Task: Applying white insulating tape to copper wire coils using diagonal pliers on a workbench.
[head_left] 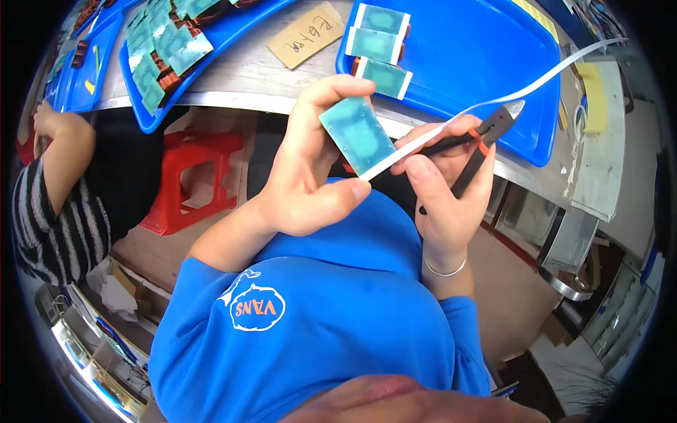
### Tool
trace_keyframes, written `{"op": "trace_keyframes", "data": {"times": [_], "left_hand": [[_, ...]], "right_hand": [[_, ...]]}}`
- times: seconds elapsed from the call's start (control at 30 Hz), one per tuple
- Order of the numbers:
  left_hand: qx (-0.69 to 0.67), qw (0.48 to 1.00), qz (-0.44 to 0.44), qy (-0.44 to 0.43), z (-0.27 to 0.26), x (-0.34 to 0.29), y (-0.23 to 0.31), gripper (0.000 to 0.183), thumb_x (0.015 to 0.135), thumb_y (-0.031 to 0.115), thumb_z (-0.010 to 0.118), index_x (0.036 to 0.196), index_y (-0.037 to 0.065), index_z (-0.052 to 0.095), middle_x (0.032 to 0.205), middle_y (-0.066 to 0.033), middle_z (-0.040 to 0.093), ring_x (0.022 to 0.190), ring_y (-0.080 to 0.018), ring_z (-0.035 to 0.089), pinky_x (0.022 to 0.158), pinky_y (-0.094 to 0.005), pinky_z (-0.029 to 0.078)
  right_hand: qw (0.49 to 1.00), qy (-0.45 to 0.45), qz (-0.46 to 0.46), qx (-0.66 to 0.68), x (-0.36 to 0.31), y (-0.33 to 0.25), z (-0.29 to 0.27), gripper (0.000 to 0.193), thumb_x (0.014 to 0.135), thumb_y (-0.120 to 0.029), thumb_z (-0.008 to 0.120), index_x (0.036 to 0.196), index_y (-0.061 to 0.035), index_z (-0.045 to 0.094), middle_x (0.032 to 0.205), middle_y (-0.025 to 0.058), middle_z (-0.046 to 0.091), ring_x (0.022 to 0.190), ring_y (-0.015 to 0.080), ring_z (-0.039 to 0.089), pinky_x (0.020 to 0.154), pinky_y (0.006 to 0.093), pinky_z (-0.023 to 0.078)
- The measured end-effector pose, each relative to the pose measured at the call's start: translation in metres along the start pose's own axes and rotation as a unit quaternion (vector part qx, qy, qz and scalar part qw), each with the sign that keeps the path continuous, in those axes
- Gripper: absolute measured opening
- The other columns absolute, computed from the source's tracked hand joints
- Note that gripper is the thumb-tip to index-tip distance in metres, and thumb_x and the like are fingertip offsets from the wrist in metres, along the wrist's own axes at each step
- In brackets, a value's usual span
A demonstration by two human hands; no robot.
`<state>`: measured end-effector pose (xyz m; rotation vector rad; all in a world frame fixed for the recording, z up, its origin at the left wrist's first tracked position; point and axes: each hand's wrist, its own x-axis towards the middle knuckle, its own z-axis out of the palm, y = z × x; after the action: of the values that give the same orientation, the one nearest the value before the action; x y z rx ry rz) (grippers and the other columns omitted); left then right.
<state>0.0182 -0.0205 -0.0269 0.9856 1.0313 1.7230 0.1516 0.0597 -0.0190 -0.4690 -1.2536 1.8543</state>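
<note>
My left hand (pixel 303 183) is closed around a flat rectangular green-faced coil block (pixel 357 134), fingers along its far edge and thumb near its lower corner. A long white tape strip (pixel 525 90) runs from the block's near edge up to the right, its far end loose in the air. My right hand (pixel 451 194) pinches the strip beside the block. The same hand also holds a pair of dark-handled cutters (pixel 497 125) with orange-red parts, the metal tip pointing up and right. The cutters' jaws are apart from the block.
Ahead is a blue tray (pixel 486 35) with similar white-edged green blocks (pixel 377 46) on its left side. Another blue tray (pixel 149 125) at left holds several green blocks with copper windings. Between them lies a cardboard piece (pixel 305 35). A person's arm (pixel 63 144) and red stool (pixel 190 180) are left.
</note>
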Motion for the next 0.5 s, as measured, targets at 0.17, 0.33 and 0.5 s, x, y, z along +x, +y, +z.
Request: {"op": "trace_keyframes", "data": {"times": [0.17,0.33,0.5], "left_hand": [[0.059,0.998,-0.005,-0.024,0.002,0.0,-0.005,0.073,0.065,0.015,0.062,0.126,0.001,0.026,0.105,-0.0129,0.039,0.098,-0.0191,0.041,0.082,-0.0299,0.04],[0.055,0.998,-0.037,0.017,0.001,0.001,-0.004,0.074,0.062,0.018,0.061,0.125,0.001,0.026,0.105,-0.0121,0.039,0.096,-0.0181,0.041,0.084,-0.0279,0.035],[0.058,0.997,-0.053,-0.027,0.004,0.002,-0.007,0.077,0.059,0.021,0.059,0.126,0.003,0.026,0.104,-0.0113,0.038,0.096,-0.018,0.041,0.085,-0.028,0.034]], "right_hand": [[0.996,0.029,-0.078,-0.016,-0.004,0.005,-0.002,0.039,0.075,0.011,0.056,0.104,-0.0037,0.036,0.085,0.0112,0.054,0.077,0.0155,0.055,0.068,0.0273,0.047],[0.989,0.068,-0.133,-0.019,0.003,-0.011,-0.012,0.039,0.076,0.009,0.055,0.107,-0.0046,0.036,0.081,0.0129,0.056,0.076,0.0203,0.057,0.069,0.0311,0.047],[0.999,0.026,-0.042,0.006,-0.004,-0.003,-0.007,0.039,0.078,0.008,0.054,0.11,-0.003,0.035,0.079,0.0111,0.055,0.084,0.0221,0.059,0.071,0.031,0.048]]}}
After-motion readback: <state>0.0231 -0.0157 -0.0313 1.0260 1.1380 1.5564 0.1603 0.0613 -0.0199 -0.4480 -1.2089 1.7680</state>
